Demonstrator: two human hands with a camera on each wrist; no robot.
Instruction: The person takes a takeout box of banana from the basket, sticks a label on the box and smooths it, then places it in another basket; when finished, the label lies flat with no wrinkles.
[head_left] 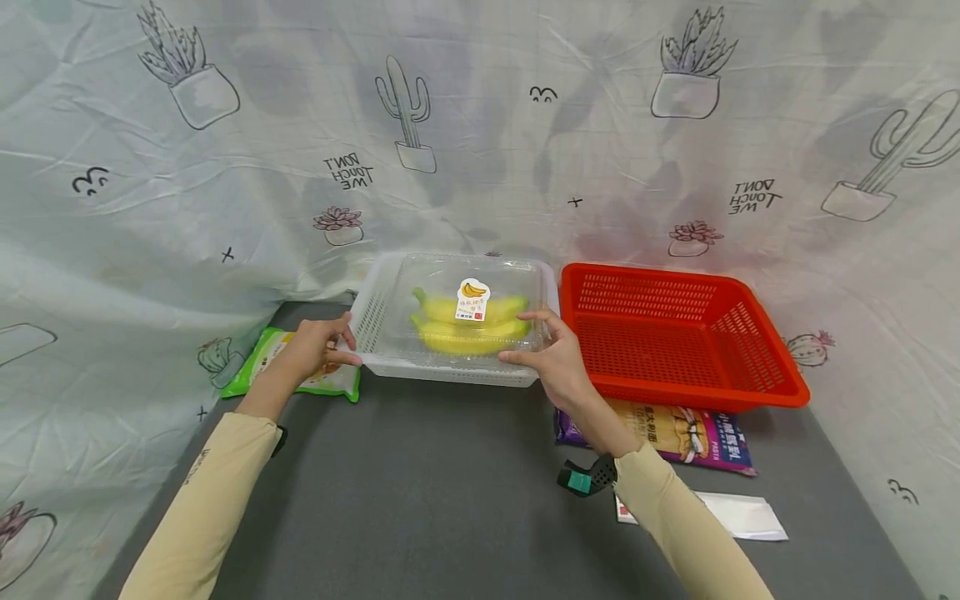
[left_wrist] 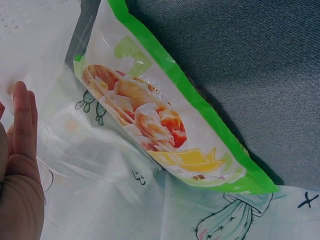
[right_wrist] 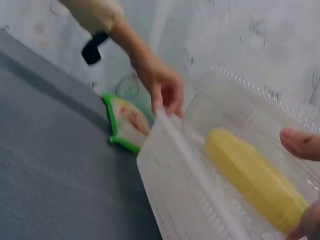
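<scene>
My left hand (head_left: 311,350) grips the left rim of a white plastic basket (head_left: 442,371). Inside that basket lies a clear plastic box (head_left: 431,271) holding yellow bananas (head_left: 472,333), with a banana-printed label (head_left: 471,302) on its lid. My right hand (head_left: 558,358) holds the right end of the clear box between thumb and fingers. In the right wrist view, the left hand (right_wrist: 159,82) pinches the basket's corner, and a banana (right_wrist: 252,177) shows through the box. Beside the left hand lies a green-edged food bag (left_wrist: 135,110), partly covered by that hand in the head view.
A red plastic basket (head_left: 675,333) stands to the right of the white one. In front of it, partly under the right forearm, lie a purple pasta bag (head_left: 701,437) and a flat white packet (head_left: 742,515). A printed curtain (head_left: 487,167) encloses the grey tabletop (head_left: 412,500).
</scene>
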